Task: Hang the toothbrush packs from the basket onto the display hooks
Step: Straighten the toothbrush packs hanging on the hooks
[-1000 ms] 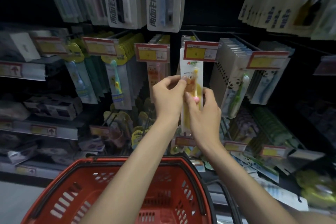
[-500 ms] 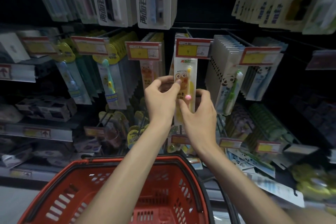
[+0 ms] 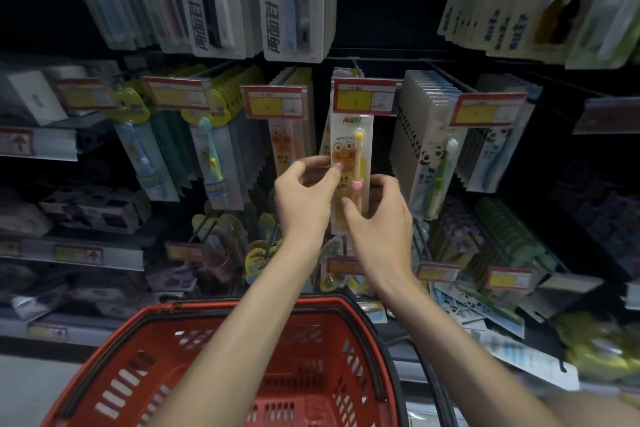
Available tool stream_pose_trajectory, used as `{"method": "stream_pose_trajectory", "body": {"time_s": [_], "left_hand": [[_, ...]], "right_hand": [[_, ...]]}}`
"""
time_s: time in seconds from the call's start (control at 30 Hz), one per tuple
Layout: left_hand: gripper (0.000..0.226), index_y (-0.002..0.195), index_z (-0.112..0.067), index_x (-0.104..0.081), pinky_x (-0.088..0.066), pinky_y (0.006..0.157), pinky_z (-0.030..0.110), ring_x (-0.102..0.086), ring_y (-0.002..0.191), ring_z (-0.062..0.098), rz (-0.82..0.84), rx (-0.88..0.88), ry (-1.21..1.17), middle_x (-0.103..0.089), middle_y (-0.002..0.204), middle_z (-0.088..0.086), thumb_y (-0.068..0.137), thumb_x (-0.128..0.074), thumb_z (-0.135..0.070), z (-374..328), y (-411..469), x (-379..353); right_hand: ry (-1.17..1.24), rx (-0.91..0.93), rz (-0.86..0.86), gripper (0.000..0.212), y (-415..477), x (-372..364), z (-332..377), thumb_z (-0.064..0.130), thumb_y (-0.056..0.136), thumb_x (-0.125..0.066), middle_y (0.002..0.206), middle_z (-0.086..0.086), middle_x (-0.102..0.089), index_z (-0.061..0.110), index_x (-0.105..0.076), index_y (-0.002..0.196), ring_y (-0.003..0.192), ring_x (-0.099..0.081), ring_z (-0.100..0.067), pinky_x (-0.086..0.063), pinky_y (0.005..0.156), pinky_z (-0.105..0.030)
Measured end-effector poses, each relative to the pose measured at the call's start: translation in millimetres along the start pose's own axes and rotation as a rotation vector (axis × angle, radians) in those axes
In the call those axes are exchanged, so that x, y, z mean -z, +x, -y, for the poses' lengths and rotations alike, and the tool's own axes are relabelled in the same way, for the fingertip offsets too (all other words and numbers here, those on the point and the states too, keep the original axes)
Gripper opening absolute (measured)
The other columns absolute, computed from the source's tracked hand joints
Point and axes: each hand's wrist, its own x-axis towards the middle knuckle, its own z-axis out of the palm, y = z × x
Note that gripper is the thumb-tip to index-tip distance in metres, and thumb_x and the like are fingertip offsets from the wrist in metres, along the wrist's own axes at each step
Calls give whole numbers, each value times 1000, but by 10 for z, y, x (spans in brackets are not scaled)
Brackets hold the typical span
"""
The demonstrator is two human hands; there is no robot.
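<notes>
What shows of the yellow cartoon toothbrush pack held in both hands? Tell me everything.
The toothbrush pack is a tall, narrow card under clear plastic, white at the top, with a yellow cartoon face and a yellow brush with a pink knob. It stands upright, its top hidden behind the price tag. The left hand pinches its left edge; the right hand grips its lower right.

Shop aisle: price tags (image 3: 363, 96) fronting rows of hanging toothbrush packs (image 3: 426, 121), red shopping basket (image 3: 201, 306) below.
</notes>
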Motion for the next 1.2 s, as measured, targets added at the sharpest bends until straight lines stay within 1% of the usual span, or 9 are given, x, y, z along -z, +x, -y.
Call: {"method": "stream_pose_trajectory", "body": {"time_s": [0.2, 0.33, 0.5, 0.63, 0.73, 0.8, 0.9, 1.1, 1.2], "left_hand": [[19, 107, -19, -77, -54, 75, 11, -71, 91, -1, -1, -35, 61, -77, 97, -9, 89, -81, -23, 7, -47, 64], [18, 105, -22, -75, -53, 74, 11, -70, 88, -2, -7, -107, 116, -75, 94, -11, 89, -82, -25, -53, -192, 157], [16, 103, -28, -73, -58, 83, 23, -70, 92, 2, 74, -229, 177, -74, 93, -12, 90, -81, -30, -224, -470, 144], [14, 104, -26, -73, -62, 81, 38, -71, 90, 5, 153, -238, 149, -75, 93, -11, 92, -79, -28, -349, -636, -75], [13, 108, -25, -73, -61, 80, 28, -71, 91, 3, 224, -223, 104, -75, 94, -12, 95, -75, -27, -393, -696, -266], [16, 114, -23, -73, -56, 78, 14, -70, 94, -1, 260, -213, 79, -74, 99, -13, 98, -72, -26, -390, -698, -413], [25, 126, -23, -70, -54, 86, 12, -67, 102, -5, 280, -198, 74, -72, 110, -15, 101, -67, -26, -330, -646, -650], [58, 157, -30, -41, -40, 120, 38, -44, 143, 6, 259, -115, 88, -47, 156, -13, 103, -59, -41, -174, -459, -1082], [67, 163, -36, -26, -27, 127, 45, -26, 155, 10, 253, -74, 74, -29, 168, -12, 102, -52, -51, -133, -366, -1220]], "right_hand": [[-34, 12, 12, 39, -42, 35, -4, 35, 91, -73, 112, 8, -60, 30, -52, 124, 98, -63, -12, -56, 85, -41], [-64, 16, 14, 47, -60, 160, 21, 38, 93, -73, 116, 7, -57, 28, -50, 133, 104, -59, -12, -49, 84, -30], [-55, 67, -48, 47, -43, 462, 63, 40, 92, -74, 119, 9, -58, 28, -53, 133, 107, -57, -5, -45, 87, -24], [-46, 82, -127, 42, 35, 722, 23, 36, 93, -74, 117, 9, -60, 27, -55, 129, 107, -58, -6, -49, 91, -28], [-11, 59, -175, 37, 158, 898, -61, 36, 94, -73, 115, 8, -61, 28, -57, 126, 106, -60, -9, -53, 93, -37], [12, 48, -200, 34, 272, 997, -125, 37, 95, -72, 112, 6, -62, 27, -58, 125, 104, -62, -12, -55, 93, -41], [22, 29, -202, 32, 457, 1107, -204, 36, 97, -68, 115, 3, -64, 24, -59, 126, 104, -62, -12, -54, 96, -41], [75, -28, -29, 66, 790, 1075, -368, 40, 98, -63, 155, 4, -49, 27, -37, 158, 143, -44, -12, -39, 119, -36], [153, -35, 50, 73, 912, 1002, -397, 41, 101, -60, 164, 8, -36, 32, -23, 163, 150, -33, -10, -31, 120, -31]]}}
